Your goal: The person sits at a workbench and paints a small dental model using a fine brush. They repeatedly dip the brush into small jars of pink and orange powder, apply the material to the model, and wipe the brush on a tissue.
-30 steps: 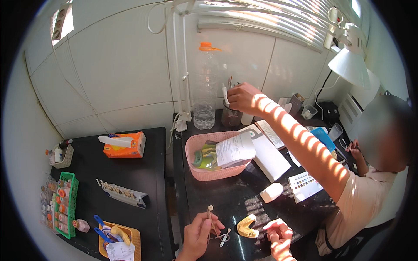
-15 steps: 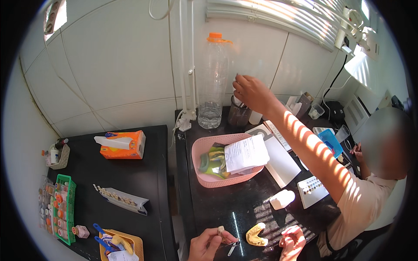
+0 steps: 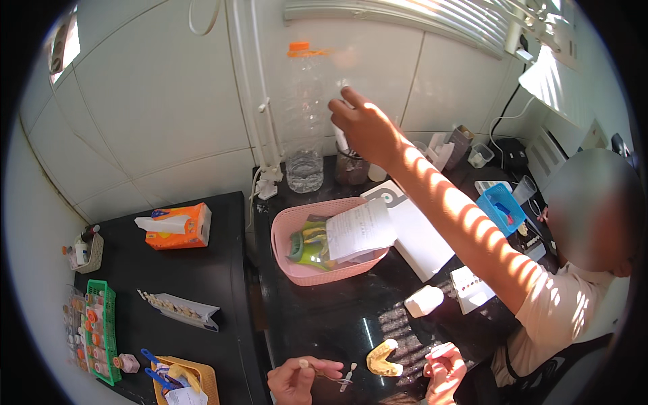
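My left hand (image 3: 291, 382) is closed at the lower middle, pinching a small cream tooth-like piece (image 3: 304, 364) between thumb and fingers. Just right of its fingertips is a tooth shade tab (image 3: 348, 378) with a pale tip and thin stem; whether the fingers touch it I cannot tell. A yellowish horseshoe-shaped dental cast (image 3: 383, 359) lies on the black table between my hands. On the cast's right, my right hand (image 3: 445, 372) has its fingers drawn together in sunlight; what they hold, if anything, is too small to name. A white block-like piece (image 3: 424, 301) lies beyond the cast.
A co-worker's arm (image 3: 451, 202) stretches across from the right toward a dark pen cup (image 3: 352, 167). Behind the pink basket (image 3: 317, 275) stands a large clear bottle (image 3: 305, 121). On the left table (image 3: 202, 270) are a tissue box (image 3: 179, 228), a green basket (image 3: 101, 331) and a yellow basket (image 3: 214, 381).
The view has shifted, moving most things leftward. My left hand has turned, and the shade tab's pale tip now shows beside it. The co-worker's hand has lifted slightly near the pen cup.
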`<state>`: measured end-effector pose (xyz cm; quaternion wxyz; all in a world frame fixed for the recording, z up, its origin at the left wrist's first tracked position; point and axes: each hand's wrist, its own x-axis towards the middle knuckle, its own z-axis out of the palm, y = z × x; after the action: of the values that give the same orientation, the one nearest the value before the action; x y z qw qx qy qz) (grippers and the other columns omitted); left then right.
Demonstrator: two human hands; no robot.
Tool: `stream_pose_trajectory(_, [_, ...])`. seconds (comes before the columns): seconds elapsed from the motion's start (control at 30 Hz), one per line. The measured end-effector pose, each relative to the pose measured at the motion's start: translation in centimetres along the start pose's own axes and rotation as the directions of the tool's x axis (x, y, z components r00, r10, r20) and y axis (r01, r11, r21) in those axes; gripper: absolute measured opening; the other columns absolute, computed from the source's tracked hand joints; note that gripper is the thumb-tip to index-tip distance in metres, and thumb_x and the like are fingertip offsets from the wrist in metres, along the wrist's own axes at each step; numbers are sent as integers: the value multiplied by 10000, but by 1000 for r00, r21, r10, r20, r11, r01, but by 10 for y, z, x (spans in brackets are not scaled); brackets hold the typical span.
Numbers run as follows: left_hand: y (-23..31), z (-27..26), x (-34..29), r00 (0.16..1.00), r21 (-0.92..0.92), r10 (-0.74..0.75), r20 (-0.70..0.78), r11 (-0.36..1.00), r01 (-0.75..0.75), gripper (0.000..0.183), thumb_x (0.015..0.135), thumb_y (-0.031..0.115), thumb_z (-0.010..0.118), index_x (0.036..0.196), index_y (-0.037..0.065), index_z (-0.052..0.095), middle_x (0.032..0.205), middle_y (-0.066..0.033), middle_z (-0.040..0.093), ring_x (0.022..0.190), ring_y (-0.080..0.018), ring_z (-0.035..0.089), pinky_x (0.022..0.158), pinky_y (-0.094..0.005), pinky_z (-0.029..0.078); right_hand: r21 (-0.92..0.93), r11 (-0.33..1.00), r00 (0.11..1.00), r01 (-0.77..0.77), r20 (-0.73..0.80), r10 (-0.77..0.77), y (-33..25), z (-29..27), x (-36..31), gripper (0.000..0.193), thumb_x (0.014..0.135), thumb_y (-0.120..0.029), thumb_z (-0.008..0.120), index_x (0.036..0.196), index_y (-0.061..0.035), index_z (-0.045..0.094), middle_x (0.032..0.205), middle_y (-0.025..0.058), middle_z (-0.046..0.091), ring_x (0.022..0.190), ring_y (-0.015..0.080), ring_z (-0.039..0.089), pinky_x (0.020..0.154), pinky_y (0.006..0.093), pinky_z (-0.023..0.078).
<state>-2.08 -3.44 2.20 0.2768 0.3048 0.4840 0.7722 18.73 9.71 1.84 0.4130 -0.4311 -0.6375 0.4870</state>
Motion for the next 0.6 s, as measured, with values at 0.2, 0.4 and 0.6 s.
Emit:
stream_pose_trajectory(0.2, [15,20,-10,978,112,168,-128,982,-154,307,1018,268,508,1027,-31,576,914,-222,690,677,-223,685,619,-300,575,23,995,988,101,111,-103,0,-2,-5,156,783,28,530,833,25,678,807,117,665,666,133,607,592,234,482])
stream_pose_trajectory(0.4, [20,43,-42,983,87,134,-124,988,-124,347,1024,322,487,983,-15,562,874,-190,692,645,-209,680,567,-262,537,42,970,953,240,178,-244,-1,-8,-13,159,787,12,549,833,31,700,816,130,678,684,144,634,606,236,501])
stream_pose_trajectory(0.6, [5,46,-45,978,178,185,-98,970,-166,300,1042,207,419,969,-66,517,866,-224,687,555,-267,680,520,-336,585,89,996,944,-27,330,-3,-10,-9,-16,166,884,27,531,944,11,684,687,22,619,605,60,552,556,200,444])
